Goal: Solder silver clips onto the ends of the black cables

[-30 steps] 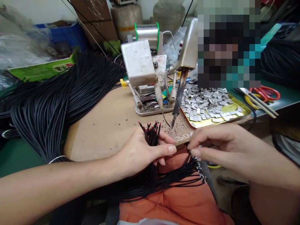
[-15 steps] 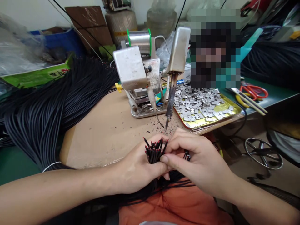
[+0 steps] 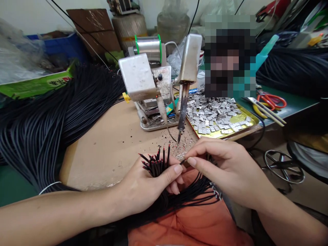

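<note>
Around the red-tipped black wires [image 3: 156, 167], your left hand [image 3: 143, 191] closes, fingers curled and thumb pressed on the bundle — just beside it, your right fingers [image 3: 202, 147] pinch one thin wire [image 3: 182, 162], below the soldering iron [image 3: 182, 112].

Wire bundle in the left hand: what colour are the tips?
Red, on the black wire bundle in the left hand; best in the head view.

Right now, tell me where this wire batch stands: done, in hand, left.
Done: the bundle's far ends already carry small silver metal pieces. In hand: the left hand grips red-tipped black wires while the right hand pinches one wire. Left: silver pieces heaped on the yellow tray and the big heap of black wires.
</note>
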Demonstrator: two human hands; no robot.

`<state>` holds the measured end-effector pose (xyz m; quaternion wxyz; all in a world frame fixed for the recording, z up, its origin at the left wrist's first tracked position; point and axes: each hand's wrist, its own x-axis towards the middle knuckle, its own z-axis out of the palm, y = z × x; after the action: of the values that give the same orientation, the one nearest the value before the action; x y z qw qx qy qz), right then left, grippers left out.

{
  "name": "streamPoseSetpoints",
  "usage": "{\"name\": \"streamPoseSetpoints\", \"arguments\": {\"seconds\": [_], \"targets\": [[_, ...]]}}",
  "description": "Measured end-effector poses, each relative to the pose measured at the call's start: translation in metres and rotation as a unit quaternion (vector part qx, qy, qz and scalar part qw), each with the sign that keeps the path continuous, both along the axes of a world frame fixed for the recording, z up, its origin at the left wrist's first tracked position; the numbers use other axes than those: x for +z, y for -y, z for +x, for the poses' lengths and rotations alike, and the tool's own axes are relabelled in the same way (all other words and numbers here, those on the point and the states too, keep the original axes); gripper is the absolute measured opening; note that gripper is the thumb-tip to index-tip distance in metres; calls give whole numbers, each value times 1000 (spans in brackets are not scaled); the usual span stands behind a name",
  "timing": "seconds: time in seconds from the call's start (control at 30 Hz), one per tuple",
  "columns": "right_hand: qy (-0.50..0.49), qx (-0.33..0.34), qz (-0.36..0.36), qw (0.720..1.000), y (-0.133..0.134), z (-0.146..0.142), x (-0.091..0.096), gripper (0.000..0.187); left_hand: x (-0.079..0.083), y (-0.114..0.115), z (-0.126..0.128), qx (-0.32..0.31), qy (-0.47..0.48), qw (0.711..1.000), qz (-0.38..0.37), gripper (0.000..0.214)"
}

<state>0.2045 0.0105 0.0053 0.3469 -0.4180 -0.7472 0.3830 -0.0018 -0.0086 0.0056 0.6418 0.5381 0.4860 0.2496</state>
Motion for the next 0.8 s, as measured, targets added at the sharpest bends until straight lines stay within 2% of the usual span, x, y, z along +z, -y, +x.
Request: {"name": "streamPoseSetpoints", "arguments": {"seconds": [0.13,0.27,0.47,0.63,0.8], "targets": [[32,-10,10,999,1,0,-3,16,2,-1,2,17,3,1000,-8,27],[39,-2,20,999,3,-3,-6,17,0,-2,1,8,0,1000,-9,26],[61,1,68,996,3,-2,-6,17,-5,-1,-1,6,-7,1000,-12,25],[65,3,97,993,3,-3,-6,18,-2,-3,0,5,-9,1000,-21,22],[83,-12,213,973,7,-11,-15,18,-1,-3,0,5,6,1000,-22,23]]}}
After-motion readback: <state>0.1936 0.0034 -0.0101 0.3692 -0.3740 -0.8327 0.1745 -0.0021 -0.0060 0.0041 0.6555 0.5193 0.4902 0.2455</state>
